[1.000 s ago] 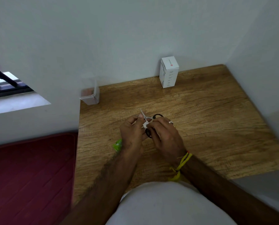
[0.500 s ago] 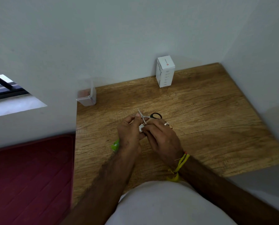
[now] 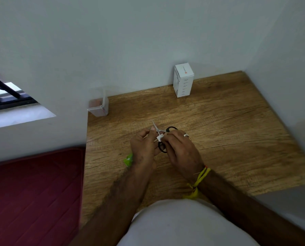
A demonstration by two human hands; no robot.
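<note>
Hard to read the middle: the hands overlap the scissors [image 3: 162, 149], so I see only the two blade tips poking up-left and parts of the two black handle loops. I can't tell whether any finger goes through a loop. A green item [image 3: 128, 159] sits on the table [image 3: 228, 139], half hidden behind the left wrist, and I can't identify it. The print on the box [image 3: 183, 80] is too small to read. The mat [image 3: 32, 192] is cut off at the left and bottom edges. Counts: one pair of scissors, one white scrap [image 3: 160, 138], one box, one clear tub [image 3: 98, 107], one green item, one ring [image 3: 186, 135], one yellow wrist band [image 3: 200, 178]. Grip: the right hand [image 3: 181, 150] is curled tight over the scissors near the pivot and holds them just above the table's middle, blades slightly apart. The left hand [image 3: 144, 148] is curled too and pinches the scrap right against the blades, index tip up beside them. Exact contact between scrap and blades is too small to tell. Box and tub stand at the back wall, well apart from the hands.
</note>
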